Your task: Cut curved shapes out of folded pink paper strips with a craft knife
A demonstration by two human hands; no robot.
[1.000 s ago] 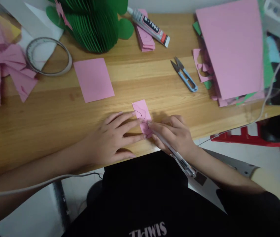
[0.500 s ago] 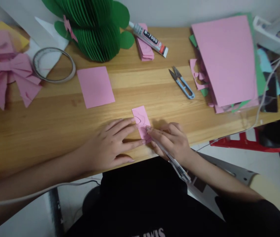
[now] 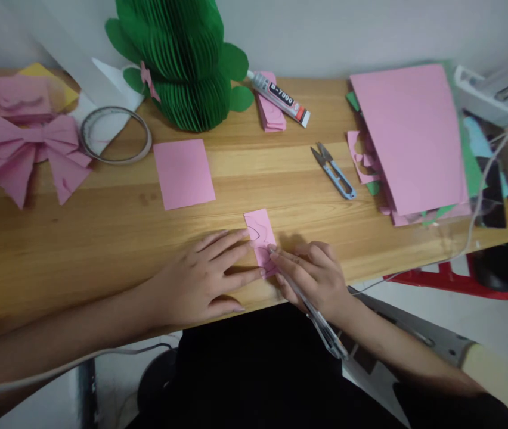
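Note:
A narrow pink paper strip (image 3: 259, 229) with curved pen lines lies near the front edge of the wooden table (image 3: 115, 250). My left hand (image 3: 211, 271) rests flat with fingers spread, its fingertips pressing the strip's left side. My right hand (image 3: 312, 277) grips a clear pen (image 3: 321, 328), its tip on the lower part of the strip. Fingers of that hand cover part of the strip's right side. Further back lie a square pink sheet (image 3: 185, 174) and blue-handled thread snips (image 3: 335, 173) with parted blades.
A glue tube (image 3: 281, 98) lies across folded pink paper at the back. Beside it stands a green honeycomb paper piece (image 3: 191, 89). A tape roll (image 3: 147, 143) and pink paper bow (image 3: 34, 143) are at left. Stacked pink sheets (image 3: 415, 137) and a white cable (image 3: 475, 205) are at right.
The camera view has tilted, so everything on the table appears lower and slightly to the right. Both hands keep nearly the same pose on the strip; the pen tip stays near its lower curve.

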